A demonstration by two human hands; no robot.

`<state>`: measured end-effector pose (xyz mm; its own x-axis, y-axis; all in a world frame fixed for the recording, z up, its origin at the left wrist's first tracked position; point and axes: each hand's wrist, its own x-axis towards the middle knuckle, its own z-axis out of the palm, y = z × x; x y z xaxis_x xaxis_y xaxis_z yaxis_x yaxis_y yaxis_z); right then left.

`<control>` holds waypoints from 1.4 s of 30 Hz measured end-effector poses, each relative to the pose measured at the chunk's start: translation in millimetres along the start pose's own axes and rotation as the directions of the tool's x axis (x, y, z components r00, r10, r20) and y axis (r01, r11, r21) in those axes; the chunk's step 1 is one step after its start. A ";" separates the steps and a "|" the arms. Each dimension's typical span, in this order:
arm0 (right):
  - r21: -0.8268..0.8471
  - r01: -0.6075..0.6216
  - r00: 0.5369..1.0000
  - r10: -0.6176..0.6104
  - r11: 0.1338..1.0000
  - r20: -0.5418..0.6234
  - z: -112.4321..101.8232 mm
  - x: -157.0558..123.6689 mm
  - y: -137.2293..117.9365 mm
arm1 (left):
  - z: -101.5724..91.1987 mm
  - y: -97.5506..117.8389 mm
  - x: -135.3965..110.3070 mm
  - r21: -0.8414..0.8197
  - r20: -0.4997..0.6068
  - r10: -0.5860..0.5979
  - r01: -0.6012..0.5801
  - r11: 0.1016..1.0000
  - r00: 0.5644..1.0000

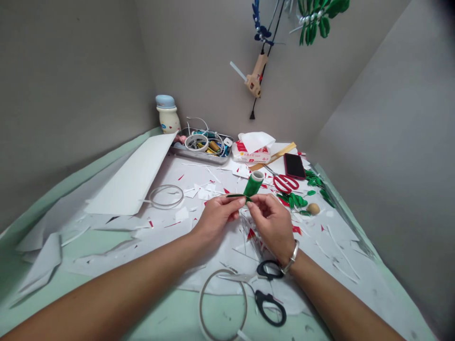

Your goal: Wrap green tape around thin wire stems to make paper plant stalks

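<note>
My left hand [221,215] and my right hand [272,220] meet over the middle of the table, fingertips almost touching. Both pinch a narrow dark green leaf-shaped piece [235,195], whose one end lies along my left fingers. Part of it is hidden by the fingertips. Just behind the hands stands a spool of green thread [253,184], slightly tilted in view. Black-handled scissors [270,305] lie below my right wrist, across a roll of tape [201,303]. Several green leaf pieces [295,201] and a small round tan ball [313,209] are right of my right hand.
Red-handled scissors [285,183], a phone [295,166] and a tissue pack [251,154] lie at the back. A metal tray [202,155] holds spools and tape beside a cream jar [168,119]. White card [131,175] and paper scraps cover the left. A glue gun [256,78] hangs above.
</note>
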<state>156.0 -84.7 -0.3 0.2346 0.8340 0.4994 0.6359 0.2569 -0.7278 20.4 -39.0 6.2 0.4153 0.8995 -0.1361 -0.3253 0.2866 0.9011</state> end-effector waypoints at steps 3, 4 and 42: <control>-0.011 0.012 1.000 -0.012 1.000 0.000 0.7 -0.3 -1.0 | 0.3 0.2 0.2 -0.002 -0.008 -0.010 0.010 1.000 1.000; -0.017 0.019 1.000 -0.019 1.000 -0.001 0.7 -0.4 -1.6 | 0.4 0.2 0.2 -0.003 -0.007 -0.008 0.008 1.000 1.000; 0.120 -0.169 0.986 0.168 0.978 0.022 -7.7 11.2 14.6 | -2.9 7.8 -9.2 0.713 0.098 0.436 -0.369 0.596 0.894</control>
<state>173.5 -75.4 -1.7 0.3220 0.8756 0.3601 0.4944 0.1688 -0.8527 11.6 -44.0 13.3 0.3126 0.8973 0.3118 0.2583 -0.3961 0.8811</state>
